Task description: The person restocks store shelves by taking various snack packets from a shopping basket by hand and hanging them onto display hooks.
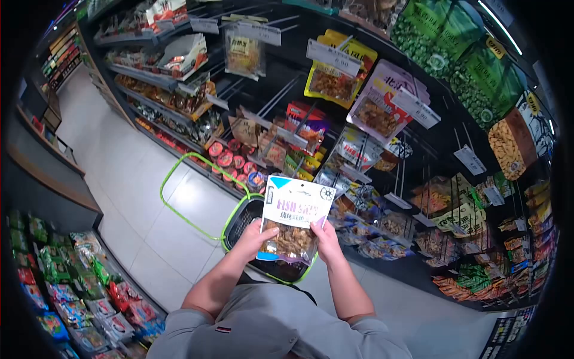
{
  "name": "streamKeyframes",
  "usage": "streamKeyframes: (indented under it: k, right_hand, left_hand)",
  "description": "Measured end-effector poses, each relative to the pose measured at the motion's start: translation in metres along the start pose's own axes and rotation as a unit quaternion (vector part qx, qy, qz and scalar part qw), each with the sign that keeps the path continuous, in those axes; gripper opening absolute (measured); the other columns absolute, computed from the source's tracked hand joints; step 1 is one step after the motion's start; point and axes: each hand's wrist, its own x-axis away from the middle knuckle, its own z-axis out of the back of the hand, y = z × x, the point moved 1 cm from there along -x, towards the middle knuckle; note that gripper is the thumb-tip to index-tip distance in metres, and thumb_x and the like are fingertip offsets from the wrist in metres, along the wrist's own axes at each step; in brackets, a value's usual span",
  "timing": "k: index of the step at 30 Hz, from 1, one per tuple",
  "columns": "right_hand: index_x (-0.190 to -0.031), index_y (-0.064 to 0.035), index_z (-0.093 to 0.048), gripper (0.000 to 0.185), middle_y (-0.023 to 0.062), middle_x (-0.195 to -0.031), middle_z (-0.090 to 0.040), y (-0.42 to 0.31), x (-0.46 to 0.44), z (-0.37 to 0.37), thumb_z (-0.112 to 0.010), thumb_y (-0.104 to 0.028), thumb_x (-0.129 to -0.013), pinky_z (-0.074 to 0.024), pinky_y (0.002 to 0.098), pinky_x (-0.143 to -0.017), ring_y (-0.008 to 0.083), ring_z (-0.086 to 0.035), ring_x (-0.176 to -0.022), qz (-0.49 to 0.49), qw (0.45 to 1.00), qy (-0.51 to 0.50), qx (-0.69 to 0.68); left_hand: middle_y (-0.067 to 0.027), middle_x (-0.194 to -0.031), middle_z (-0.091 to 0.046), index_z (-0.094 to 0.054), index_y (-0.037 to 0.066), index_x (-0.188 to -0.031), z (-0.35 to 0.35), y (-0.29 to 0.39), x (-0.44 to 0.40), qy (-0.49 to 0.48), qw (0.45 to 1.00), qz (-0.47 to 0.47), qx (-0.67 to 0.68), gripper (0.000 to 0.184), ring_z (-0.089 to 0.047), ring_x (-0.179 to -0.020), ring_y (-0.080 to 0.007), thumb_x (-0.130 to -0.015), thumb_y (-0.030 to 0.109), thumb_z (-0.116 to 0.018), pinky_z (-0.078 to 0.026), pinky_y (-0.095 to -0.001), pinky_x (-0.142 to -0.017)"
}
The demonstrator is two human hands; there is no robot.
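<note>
Between my two hands is a bag of fish skin snack (291, 210), held upright with its printed front facing me. The bag is white on top, with a clear lower window showing brown pieces. My left hand (252, 240) grips its left edge, the thumb lying over the front. My right hand (325, 240) pinches the right edge, thumb also in front; the other fingers of both hands are hidden behind the bag. Below the bag stands a dark shopping basket (235, 224) with a green rim, partly covered by the bag and my arms.
The basket's green handle (162, 190) lies tipped out to the left over the tiled floor (140, 164). Ahead, hooks carry hanging snack bags, including a yellow bag (330, 90) and a pink bag (378, 110). Round red-lidded tubs (225, 158) sit low. Packaged goods (89, 281) fill the left display.
</note>
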Motion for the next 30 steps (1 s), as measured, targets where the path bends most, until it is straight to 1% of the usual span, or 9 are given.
streamKeyframes:
  k: [5, 7, 8, 13, 15, 19, 22, 27, 30]
  right_hand:
    - [-0.125, 0.0, -0.049, 0.035, 0.0078, -0.121, -0.058, 0.006, -0.02, -0.043, -0.054, -0.013, -0.093, -0.0394, 0.0319, -0.097, 0.016, -0.054, -0.11, 0.051, 0.998, 0.022, -0.005]
    - [-0.125, -0.0001, -0.049, 0.035, 0.0074, -0.119, -0.059, 0.012, -0.031, -0.067, -0.056, -0.012, -0.092, -0.0395, 0.0313, -0.096, 0.0151, -0.054, -0.109, 0.058, 0.996, 0.055, 0.04]
    - [-0.124, -0.0003, -0.049, 0.036, 0.007, -0.118, -0.059, 0.016, -0.034, -0.081, -0.057, -0.012, -0.092, -0.0394, 0.0309, -0.096, 0.0144, -0.053, -0.108, 0.045, 0.996, 0.075, 0.032]
    - [-0.122, 0.0001, -0.051, 0.035, 0.0058, -0.115, -0.06, 0.02, -0.044, -0.141, -0.06, -0.013, -0.09, -0.0393, 0.0295, -0.094, 0.0131, -0.053, -0.106, 0.08, 0.99, 0.113, 0.007]
    - [-0.121, 0.0006, -0.052, 0.035, 0.0057, -0.113, -0.06, 0.019, -0.041, -0.151, -0.061, -0.014, -0.09, -0.0402, 0.0287, -0.093, 0.0128, -0.054, -0.104, 0.09, 0.987, 0.133, 0.009]
    - [-0.119, -0.0009, -0.053, 0.037, 0.0042, -0.112, -0.059, 0.01, -0.036, -0.159, -0.064, -0.017, -0.088, -0.0402, 0.028, -0.092, 0.011, -0.052, -0.103, 0.087, 0.986, 0.123, 0.074]
    - [-0.12, -0.0011, -0.053, 0.038, 0.0036, -0.113, -0.059, 0.005, -0.031, -0.158, -0.063, -0.019, -0.088, -0.0396, 0.0277, -0.092, 0.011, -0.052, -0.103, 0.105, 0.985, 0.118, 0.07]
    - [-0.12, -0.0007, -0.054, 0.034, 0.0031, -0.113, -0.059, 0.006, -0.018, -0.148, -0.061, -0.014, -0.089, -0.0393, 0.0275, -0.092, 0.0105, -0.052, -0.102, 0.098, 0.987, 0.116, 0.047]
    - [-0.12, -0.0005, -0.054, 0.033, 0.0033, -0.114, -0.06, 0.007, -0.007, -0.14, -0.061, -0.014, -0.09, -0.0395, 0.0274, -0.092, 0.0106, -0.053, -0.103, 0.093, 0.989, 0.11, 0.024]
  left_hand:
    - [-0.006, -0.109, -0.063, -0.056, 0.001, -0.115, 0.044, 0.026, -0.021, -0.031, 0.999, 0.022, -0.009, 0.028, -0.06, -0.098, -0.0131, -0.088, 0.007, -0.061, -0.047, -0.0301, -0.088]
    - [-0.0055, -0.11, -0.062, -0.055, 0.001, -0.116, 0.066, 0.048, -0.021, -0.047, 0.997, 0.055, -0.004, 0.029, -0.059, -0.099, -0.0128, -0.088, 0.008, -0.061, -0.046, -0.0303, -0.089]
    - [-0.0052, -0.112, -0.061, -0.054, 0.002, -0.118, 0.08, 0.055, -0.022, -0.049, 0.997, 0.054, -0.03, 0.031, -0.057, -0.1, -0.0124, -0.089, 0.008, -0.061, -0.045, -0.0306, -0.09]
    - [-0.0053, -0.113, -0.061, -0.053, 0.002, -0.12, 0.121, 0.102, -0.026, -0.086, 0.991, 0.085, -0.053, 0.032, -0.057, -0.102, -0.0124, -0.089, 0.008, -0.06, -0.045, -0.031, -0.091]
    - [-0.0057, -0.114, -0.061, -0.053, 0.001, -0.119, 0.124, 0.114, -0.027, -0.101, 0.991, 0.067, -0.054, 0.03, -0.057, -0.103, -0.0131, -0.09, 0.008, -0.059, -0.045, -0.0314, -0.092]
    - [-0.0067, -0.113, -0.062, -0.054, 0.001, -0.117, 0.12, 0.13, -0.024, -0.113, 0.993, 0.041, -0.02, 0.028, -0.058, -0.103, -0.0144, -0.09, 0.008, -0.059, -0.046, -0.0332, -0.092]
    - [-0.0076, -0.114, -0.061, -0.053, 0.001, -0.119, 0.115, 0.132, -0.023, -0.128, 0.991, 0.038, -0.031, 0.03, -0.059, -0.103, -0.0157, -0.09, 0.007, -0.058, -0.047, -0.0339, -0.092]
    - [-0.0083, -0.115, -0.061, -0.052, 0.0, -0.119, 0.102, 0.12, -0.014, -0.12, 0.991, 0.024, -0.051, 0.028, -0.059, -0.103, -0.0154, -0.092, 0.008, -0.055, -0.048, -0.033, -0.09]
    - [-0.006, -0.111, -0.062, -0.054, 0.001, -0.117, 0.091, 0.115, -0.003, -0.129, 0.99, 0.045, -0.024, 0.027, -0.059, -0.099, -0.0135, -0.092, 0.01, -0.056, -0.048, -0.0317, -0.088]
